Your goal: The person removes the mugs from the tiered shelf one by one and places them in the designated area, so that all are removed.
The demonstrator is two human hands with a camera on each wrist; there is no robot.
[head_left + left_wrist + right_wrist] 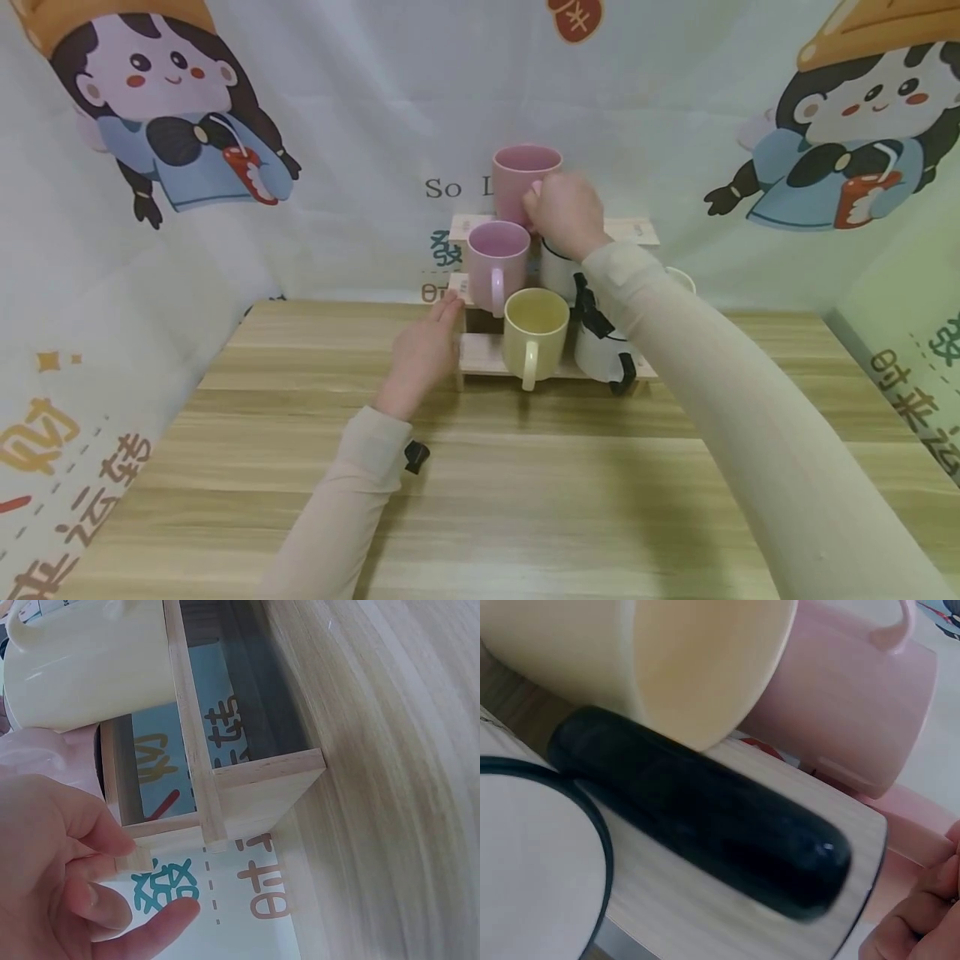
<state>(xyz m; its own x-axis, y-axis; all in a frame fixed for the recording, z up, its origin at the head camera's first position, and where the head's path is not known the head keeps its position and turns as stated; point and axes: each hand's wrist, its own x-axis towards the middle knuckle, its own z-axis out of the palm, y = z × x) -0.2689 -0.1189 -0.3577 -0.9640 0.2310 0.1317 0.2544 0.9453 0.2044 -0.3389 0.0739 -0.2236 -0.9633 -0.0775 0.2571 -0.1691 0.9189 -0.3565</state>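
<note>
Far pink mug (513,187), gripped by right hand (567,210).
Left hand (424,350), unclenched, touches shelf (481,351); bumping could, we judge, tip it.

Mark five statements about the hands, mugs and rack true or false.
1. The right hand grips a pink mug by its handle. True.
2. The left hand holds a mug. False: it touches the rack at its left end.
3. The yellow mug stands on the top tier. False: it stands on the bottom tier.
4. A white mug with a black handle stands right of the yellow mug. True.
5. Every mug is pink. False: yellow and white ones show too.
</note>
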